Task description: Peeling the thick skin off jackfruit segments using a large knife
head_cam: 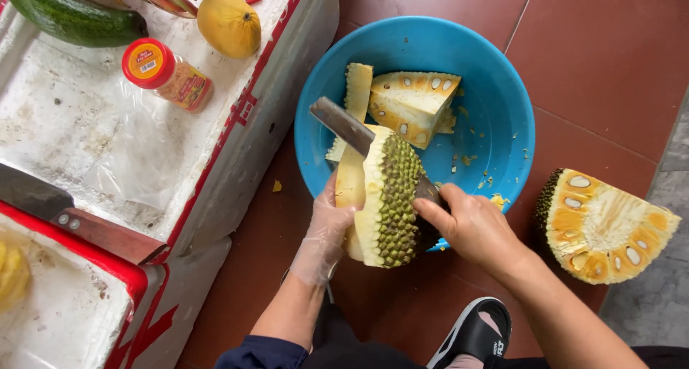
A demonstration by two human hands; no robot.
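Jackfruit wedge (384, 200) upright over the blue basin's (502, 89) near rim. Your gloved left hand (326, 233) cups its cut face, grip closed around the flesh. Your bare right hand (470, 225) is clenched on the knife (344, 125) handle, wrist bent inward. Risk: sticky rind, blade slipping toward left fingers.

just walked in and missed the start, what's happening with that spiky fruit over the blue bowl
A person is cutting a wedge of jackfruit over a blue basin. The left hand, in a thin clear glove, steadies the wedge, while the bare right hand grips a knife whose blade passes through the fruit. Cut pieces already lie in the basin, and another large jackfruit section sits on the red tile floor to the right.
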